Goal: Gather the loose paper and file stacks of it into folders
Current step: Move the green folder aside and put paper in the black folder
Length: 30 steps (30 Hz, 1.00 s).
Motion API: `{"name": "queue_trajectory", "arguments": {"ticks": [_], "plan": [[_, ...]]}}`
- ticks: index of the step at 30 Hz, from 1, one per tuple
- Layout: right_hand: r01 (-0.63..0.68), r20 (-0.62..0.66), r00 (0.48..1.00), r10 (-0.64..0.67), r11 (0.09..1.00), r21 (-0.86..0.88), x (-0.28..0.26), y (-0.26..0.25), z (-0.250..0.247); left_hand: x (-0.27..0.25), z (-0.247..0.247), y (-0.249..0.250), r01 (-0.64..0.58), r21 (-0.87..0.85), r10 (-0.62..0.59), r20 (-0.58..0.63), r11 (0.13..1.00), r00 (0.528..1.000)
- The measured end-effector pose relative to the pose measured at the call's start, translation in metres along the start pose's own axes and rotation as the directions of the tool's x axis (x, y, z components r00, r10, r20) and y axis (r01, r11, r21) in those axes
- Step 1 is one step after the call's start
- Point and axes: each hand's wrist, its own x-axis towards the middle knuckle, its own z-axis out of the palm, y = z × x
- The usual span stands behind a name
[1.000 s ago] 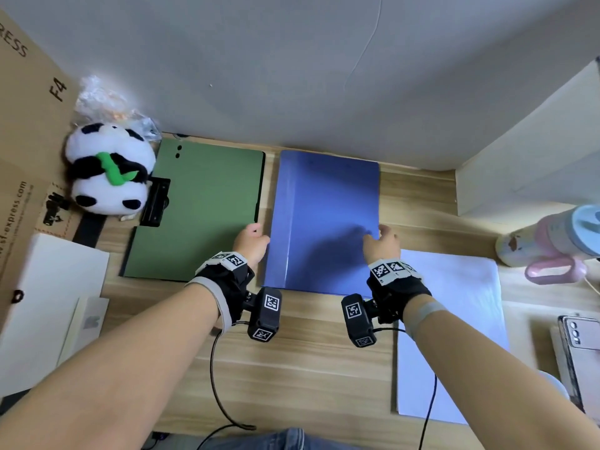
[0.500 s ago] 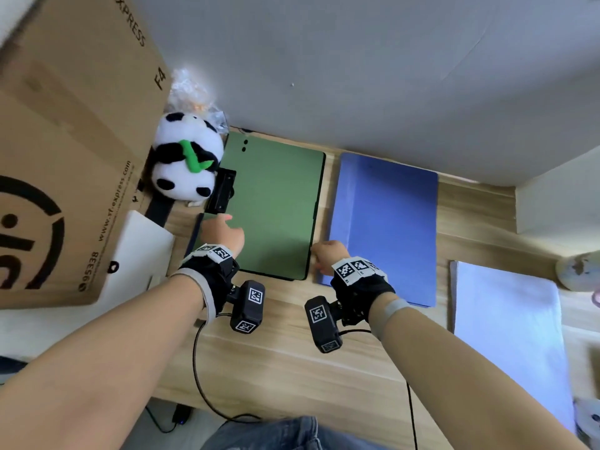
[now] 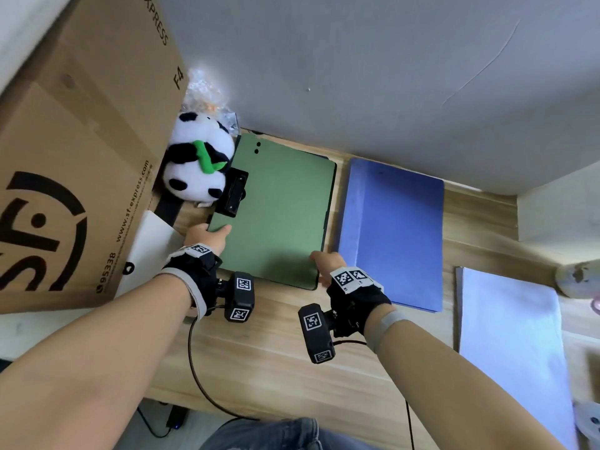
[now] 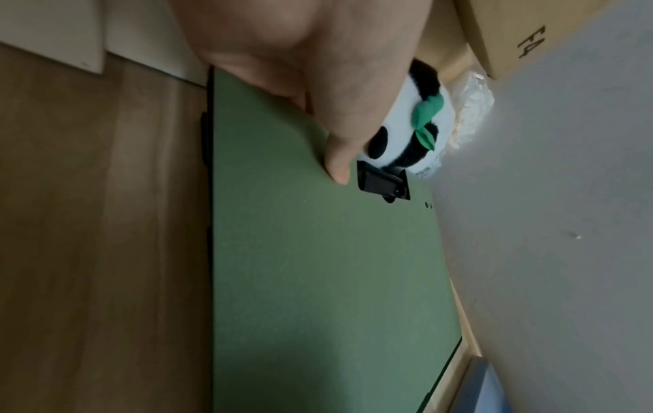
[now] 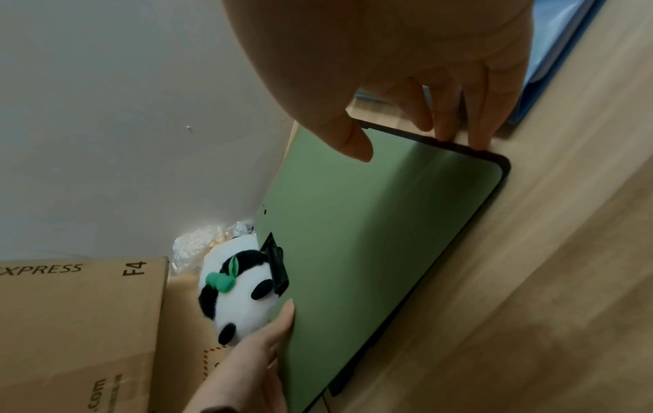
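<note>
Left hand [image 3: 207, 237] and right hand [image 3: 324, 264] pinch green folder [image 3: 276, 212] at near corners. Risk: lifting nudges panda [image 3: 198, 167] touching far-left clip [image 3: 233, 191].

Tight on my left, open desk close to me.

My left hand [image 3: 207, 237] sits at the green folder's [image 3: 279, 209] left edge, squeezed in by the plush panda [image 3: 199, 164] and the black clip [image 3: 233, 191] just beyond my thumb, with the big cardboard box [image 3: 81, 157] walling off everything further left. The wall [image 3: 357, 76] closes the far side. My right hand [image 3: 326, 264] works the narrow strip of bare desk between the green folder and the blue folder [image 3: 396, 235]. Nearer me the wooden desk [image 3: 276, 352] lies bare, crossed only by a black cable [image 3: 194, 362]. Far right, the white paper stack [image 3: 509, 336] covers the surface.
</note>
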Motion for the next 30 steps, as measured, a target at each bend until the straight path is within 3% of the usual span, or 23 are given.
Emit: {"name": "queue_trajectory", "arguments": {"ticks": [8, 14, 22, 30], "plan": [[0.202, -0.089, 0.977, -0.195, 0.976, 0.081, -0.025, 0.012, -0.028, -0.021, -0.004, 0.009, -0.104, -0.133, 0.083, -0.149, 0.986, 0.985], [0.352, -0.195, 0.918, -0.346, 0.936, -0.006, -0.047, 0.045, -0.059, -0.061, 0.024, 0.011, -0.065, -0.211, 0.047, -0.089, 0.975, 0.995], [0.265, -0.368, 0.894, -0.254, 0.964, -0.023, -0.057, 0.104, -0.095, -0.122, 0.102, 0.018, -0.045, -0.159, 0.046, 0.007, 0.986, 0.999], [0.220, -0.326, 0.923, -0.206, 0.976, 0.006, -0.054, 0.161, -0.132, -0.155, 0.150, 0.015, -0.096, -0.122, 0.109, 0.103, 0.988, 0.989]]}}
